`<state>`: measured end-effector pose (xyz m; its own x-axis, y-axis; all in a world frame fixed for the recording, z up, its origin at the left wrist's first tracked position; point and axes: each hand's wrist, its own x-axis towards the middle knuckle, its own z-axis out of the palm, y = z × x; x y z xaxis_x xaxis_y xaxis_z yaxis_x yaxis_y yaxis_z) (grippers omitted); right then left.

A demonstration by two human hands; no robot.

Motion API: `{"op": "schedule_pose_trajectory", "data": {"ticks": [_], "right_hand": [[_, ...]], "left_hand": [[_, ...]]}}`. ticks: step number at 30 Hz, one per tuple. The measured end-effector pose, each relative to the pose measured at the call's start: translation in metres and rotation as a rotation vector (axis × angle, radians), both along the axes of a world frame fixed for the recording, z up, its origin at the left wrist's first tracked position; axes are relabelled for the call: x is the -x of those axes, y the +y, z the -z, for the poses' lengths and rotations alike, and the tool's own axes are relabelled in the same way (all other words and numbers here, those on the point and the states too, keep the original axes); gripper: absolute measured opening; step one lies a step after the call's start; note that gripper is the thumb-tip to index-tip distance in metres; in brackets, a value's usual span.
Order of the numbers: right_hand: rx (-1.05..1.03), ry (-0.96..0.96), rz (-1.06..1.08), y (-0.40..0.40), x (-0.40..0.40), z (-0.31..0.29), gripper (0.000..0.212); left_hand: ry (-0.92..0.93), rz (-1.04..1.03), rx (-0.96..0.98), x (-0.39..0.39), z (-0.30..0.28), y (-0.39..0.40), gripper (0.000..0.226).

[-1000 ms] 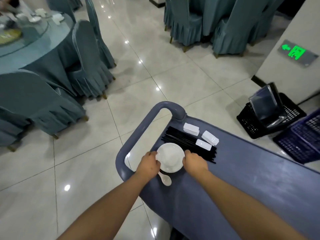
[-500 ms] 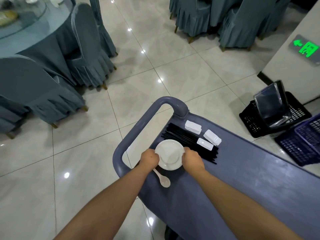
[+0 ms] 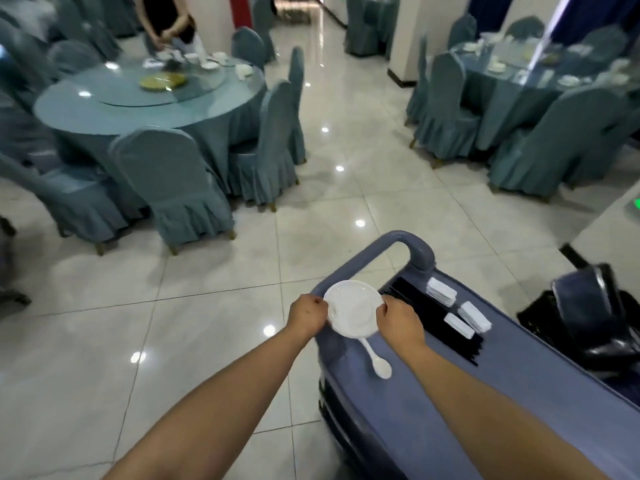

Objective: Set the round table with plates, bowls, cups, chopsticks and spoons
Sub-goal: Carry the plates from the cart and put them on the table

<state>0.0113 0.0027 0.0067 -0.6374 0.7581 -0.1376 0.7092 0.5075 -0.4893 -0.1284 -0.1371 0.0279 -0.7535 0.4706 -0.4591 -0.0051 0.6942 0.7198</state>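
plate (image 3: 353, 311) now lifts off the cart (image 3: 519, 386), i think; my left hand (image 3: 306, 315) and right hand (image 3: 398, 318) pinch its rim, ready for carrying to the upper-left round table (image 3: 145, 98).

Looks like a restaurant banquet hall: round tables (image 3: 145, 109) with glass turntables, teal cloths and covered chairs (image 3: 173, 188), shiny tiled floor (image 3: 207, 323), plus a service cart (image 3: 485, 393) carrying tableware.
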Motion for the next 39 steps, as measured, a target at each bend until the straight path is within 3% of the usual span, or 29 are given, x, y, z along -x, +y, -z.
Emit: {"op": "schedule_pose_trajectory", "data": {"ticks": [10,21,26,35,39], "right_hand": [[-0.024,0.025,-0.317,-0.200,0.076,-0.038,0.031],[0.021,0.019,-0.823,-0.461,0.144,-0.034,0.035],[0.003,0.031,-1.094,-0.556,0.162,-0.032,0.025],[0.163,-0.015,-1.545,-0.704,0.161,-0.019,0.029],[0.248,-0.071,-1.637,-0.753,0.155,-0.017,0.020]], "left_hand": [[-0.017,-0.365,-0.158,0.022,-0.035,-0.242,0.026],[-0.058,-0.947,-0.205,-0.010,-0.028,-0.526,0.023],[-0.023,-1.213,-0.194,-0.040,-0.018,-0.610,0.020],[0.029,-1.643,-0.168,-0.115,-0.005,-0.711,0.016],[0.026,-1.820,-0.187,-0.143,-0.002,-0.734,0.019]]}}
